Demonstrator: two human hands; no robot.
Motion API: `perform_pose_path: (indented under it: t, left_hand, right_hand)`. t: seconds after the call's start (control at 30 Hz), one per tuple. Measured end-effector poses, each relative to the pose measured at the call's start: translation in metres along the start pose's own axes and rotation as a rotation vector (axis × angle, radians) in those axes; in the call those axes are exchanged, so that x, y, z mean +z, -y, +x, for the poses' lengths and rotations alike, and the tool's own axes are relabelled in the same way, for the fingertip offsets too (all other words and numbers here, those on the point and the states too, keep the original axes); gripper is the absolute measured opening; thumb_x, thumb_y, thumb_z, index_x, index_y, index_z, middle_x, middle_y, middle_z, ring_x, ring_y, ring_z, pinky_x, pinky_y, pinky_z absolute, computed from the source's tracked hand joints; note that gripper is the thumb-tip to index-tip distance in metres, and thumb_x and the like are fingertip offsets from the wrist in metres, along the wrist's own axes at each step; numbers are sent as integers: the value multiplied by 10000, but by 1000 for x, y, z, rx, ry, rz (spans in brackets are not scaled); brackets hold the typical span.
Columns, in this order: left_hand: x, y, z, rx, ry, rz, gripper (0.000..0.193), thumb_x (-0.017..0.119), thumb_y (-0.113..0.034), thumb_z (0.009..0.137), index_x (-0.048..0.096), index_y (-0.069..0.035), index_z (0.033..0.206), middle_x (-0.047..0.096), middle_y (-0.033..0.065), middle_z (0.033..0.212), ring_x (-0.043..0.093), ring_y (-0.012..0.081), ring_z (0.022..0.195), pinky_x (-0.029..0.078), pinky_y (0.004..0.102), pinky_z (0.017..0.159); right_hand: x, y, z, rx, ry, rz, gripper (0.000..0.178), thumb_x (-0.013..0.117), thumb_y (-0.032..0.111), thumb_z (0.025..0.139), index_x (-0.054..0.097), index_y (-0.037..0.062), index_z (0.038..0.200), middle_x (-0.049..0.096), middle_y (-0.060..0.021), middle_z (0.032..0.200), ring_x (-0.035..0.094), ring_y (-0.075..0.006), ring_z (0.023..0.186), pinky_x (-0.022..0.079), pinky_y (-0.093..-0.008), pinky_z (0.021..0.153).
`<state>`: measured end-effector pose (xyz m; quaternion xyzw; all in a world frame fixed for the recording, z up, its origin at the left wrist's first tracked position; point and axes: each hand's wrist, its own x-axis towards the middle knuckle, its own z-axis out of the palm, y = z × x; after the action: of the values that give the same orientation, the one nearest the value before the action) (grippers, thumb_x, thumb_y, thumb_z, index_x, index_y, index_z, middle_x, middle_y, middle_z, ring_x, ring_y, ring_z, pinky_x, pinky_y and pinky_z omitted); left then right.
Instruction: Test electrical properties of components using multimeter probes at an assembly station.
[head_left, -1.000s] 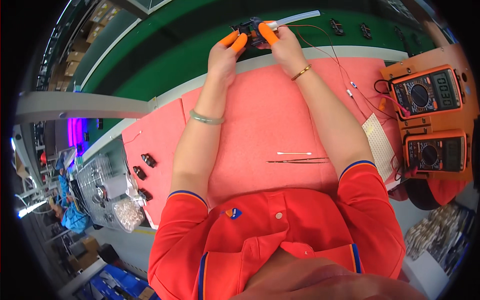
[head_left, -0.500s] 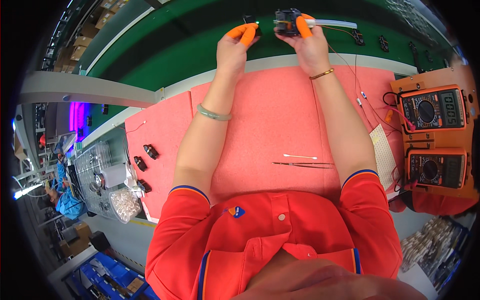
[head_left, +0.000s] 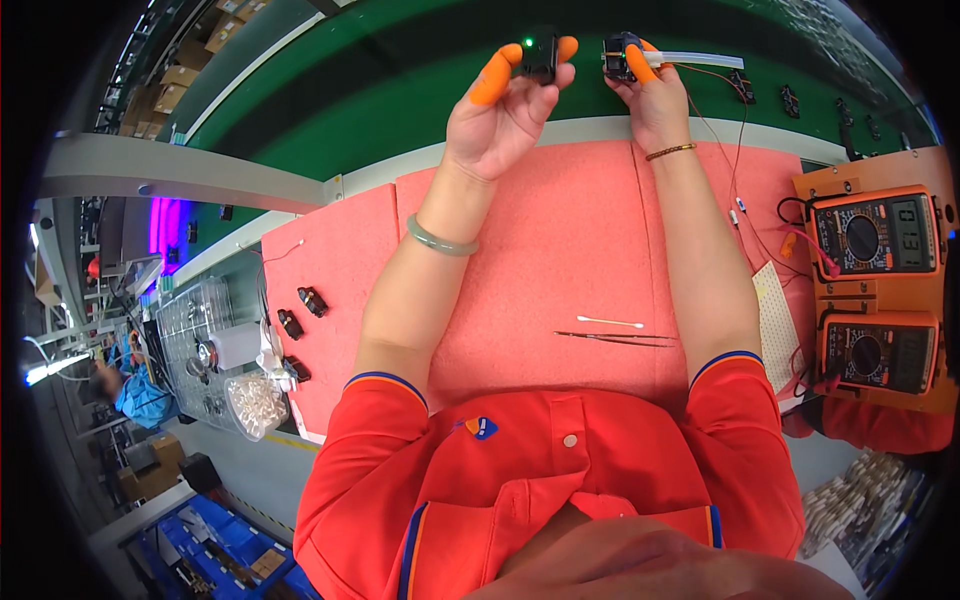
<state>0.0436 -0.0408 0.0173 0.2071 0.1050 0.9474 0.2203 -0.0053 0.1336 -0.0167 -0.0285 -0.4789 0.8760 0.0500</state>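
My left hand (head_left: 500, 125), with orange finger cots, grips a small black electronic module (head_left: 541, 58) between thumb and fingers; a green light glows on its upper left. To its right, my right hand (head_left: 657, 105) is closed on another small black module (head_left: 616, 62), with orange cots on the fingers. A translucent tube (head_left: 705, 61) with a white end sticks out to the right from that hand, and thin reddish wires (head_left: 697, 110) trail down from there. The two modules are apart, both held over the green belt (head_left: 420, 100).
Tweezers (head_left: 615, 337) and a cotton swab (head_left: 610, 322) lie on the pink mat (head_left: 540, 240). Several black modules (head_left: 312, 300) sit at its left. Two orange multimeters (head_left: 870, 235) stand right, near a perforated board (head_left: 778, 310). A grey beam (head_left: 190, 170) crosses the left side.
My left hand has turned its palm into view, and its module now shows a broad face. The right hand's module has turned and moved right. The upper multimeter's reading has changed.
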Motion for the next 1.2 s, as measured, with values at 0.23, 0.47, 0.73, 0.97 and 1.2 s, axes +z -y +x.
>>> perform_pose_path:
  t: [0.23,0.47,0.73,0.97,1.2]
  left_hand:
    - [-13,-7,8,113,-204,92,253,425,-174,854,516,-18,1032,391,212,1184,489,293,994,445,308,835]
    - [-37,-25,5,-110,-733,2055,288,526,-189,771,546,-100,1044,441,207,1137,465,280,1017,372,301,859]
    - [-24,0,12,203,-597,1884,317,542,-108,773,504,-69,1085,482,168,1096,484,219,1008,394,295,824]
    - [-34,5,7,215,-406,1348,279,473,-25,812,462,31,1085,543,99,977,540,142,840,428,243,756]
    - [-25,8,7,210,-499,1263,286,469,-24,814,460,42,1092,549,84,954,537,134,844,432,242,757]
  right_hand:
    - [-1,-3,0,6,15,10,282,480,89,825,429,17,1093,514,-95,974,539,-192,838,470,-316,718]
    - [7,-5,-5,-10,64,-42,277,505,100,814,455,23,1075,525,-76,958,542,-166,821,477,-302,687]
    - [25,-7,-26,-23,264,-207,296,565,107,768,488,10,1037,548,-70,897,549,-133,783,479,-250,630]
    - [36,4,-40,4,321,-97,260,582,58,729,503,5,971,536,-65,796,531,-117,693,464,-233,604]
    - [35,5,-42,-85,347,-251,243,585,53,719,515,24,949,528,-43,773,511,-98,684,438,-222,631]
